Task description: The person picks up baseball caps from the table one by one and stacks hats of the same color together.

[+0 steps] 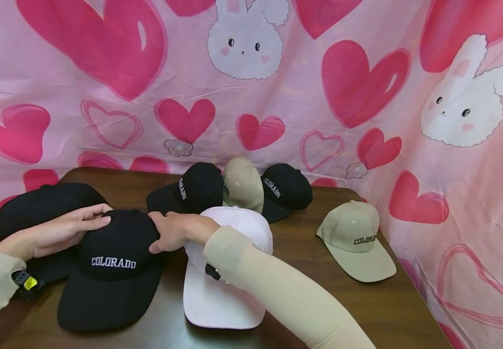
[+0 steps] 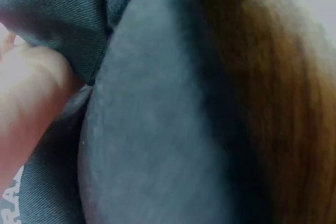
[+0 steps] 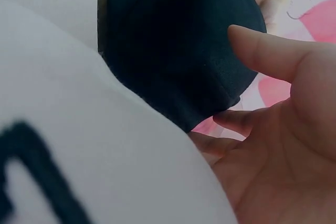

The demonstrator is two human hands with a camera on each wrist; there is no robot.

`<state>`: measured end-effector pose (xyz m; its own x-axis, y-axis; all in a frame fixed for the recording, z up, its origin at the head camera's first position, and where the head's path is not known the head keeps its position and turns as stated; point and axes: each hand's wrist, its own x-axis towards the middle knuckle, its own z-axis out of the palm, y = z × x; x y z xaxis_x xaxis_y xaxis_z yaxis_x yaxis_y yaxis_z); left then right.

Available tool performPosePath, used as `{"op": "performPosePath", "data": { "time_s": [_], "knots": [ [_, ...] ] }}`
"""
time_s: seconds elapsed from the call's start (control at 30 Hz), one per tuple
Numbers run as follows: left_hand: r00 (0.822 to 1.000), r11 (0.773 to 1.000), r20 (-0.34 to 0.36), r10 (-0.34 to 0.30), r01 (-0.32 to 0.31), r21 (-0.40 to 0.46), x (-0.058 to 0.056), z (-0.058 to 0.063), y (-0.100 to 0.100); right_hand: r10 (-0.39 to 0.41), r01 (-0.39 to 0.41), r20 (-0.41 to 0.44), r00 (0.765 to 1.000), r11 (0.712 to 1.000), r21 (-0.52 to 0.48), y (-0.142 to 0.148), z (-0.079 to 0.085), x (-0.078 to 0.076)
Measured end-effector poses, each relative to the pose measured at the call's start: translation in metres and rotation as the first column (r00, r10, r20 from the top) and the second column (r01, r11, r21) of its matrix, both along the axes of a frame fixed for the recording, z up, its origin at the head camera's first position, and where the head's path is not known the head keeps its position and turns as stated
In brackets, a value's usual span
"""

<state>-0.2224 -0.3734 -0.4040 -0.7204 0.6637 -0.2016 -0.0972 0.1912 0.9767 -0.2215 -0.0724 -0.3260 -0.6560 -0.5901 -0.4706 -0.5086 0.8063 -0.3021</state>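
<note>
A black cap (image 1: 116,257) with white COLORADO lettering sits upright at the left front, its brim toward me. My left hand (image 1: 65,228) holds the upper left of its crown, with the thumb along the front and the fingers farther back. In the left wrist view, the thumb (image 2: 31,93) lies against black cloth. At the crown's right side is my right hand (image 1: 181,230), thumb and fingers spread; the right wrist view shows the thumb in front of the black cap and the fingers near its edge. A white cap (image 1: 220,305) lies beneath my right forearm, partly hidden.
Another black cap (image 1: 37,203) stands behind my left hand. At the table's back are a black cap (image 1: 203,186), a beige cap (image 1: 242,182) and a further black cap (image 1: 292,186). A beige cap (image 1: 351,228) rests at the right of the brown table (image 1: 312,261). A heart-print cloth (image 1: 286,97) hangs behind.
</note>
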Motion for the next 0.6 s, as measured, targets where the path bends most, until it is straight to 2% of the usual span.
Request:
{"op": "performPosePath", "data": {
  "time_s": [0.1,0.23,0.33,0.4,0.43,0.53,0.6],
  "knots": [
    [0.997,0.993,-0.045,0.060,-0.064,-0.099,0.002,0.004,0.001,0.005,-0.005,-0.006,1.000,1.000,0.004,0.001,0.000,0.000],
    [0.984,0.961,-0.122,0.132,-0.157,-0.227,0.005,0.014,0.002,0.028,-0.028,-0.026,0.999,1.000,0.000,0.004,0.003,0.001],
    [0.957,0.929,-0.243,0.157,-0.227,-0.292,0.007,0.025,0.003,0.051,-0.052,-0.048,0.998,0.998,-0.023,0.009,0.007,0.003],
    [0.920,0.903,-0.350,0.178,-0.295,-0.314,0.009,0.035,0.003,0.072,-0.075,-0.060,0.996,0.996,-0.056,0.015,0.012,0.005],
    [0.893,0.888,-0.407,0.193,-0.336,-0.315,0.010,0.040,0.001,0.082,-0.087,-0.063,0.995,0.993,-0.080,0.018,0.015,0.006],
    [0.785,0.820,-0.564,0.254,-0.485,-0.305,0.012,0.056,-0.007,0.120,-0.131,-0.074,0.990,0.978,-0.165,0.032,0.027,0.008],
    [0.709,0.757,-0.642,0.294,-0.582,-0.296,0.012,0.063,-0.019,0.143,-0.160,-0.089,0.986,0.961,-0.225,0.043,0.034,0.009]
  ]
}}
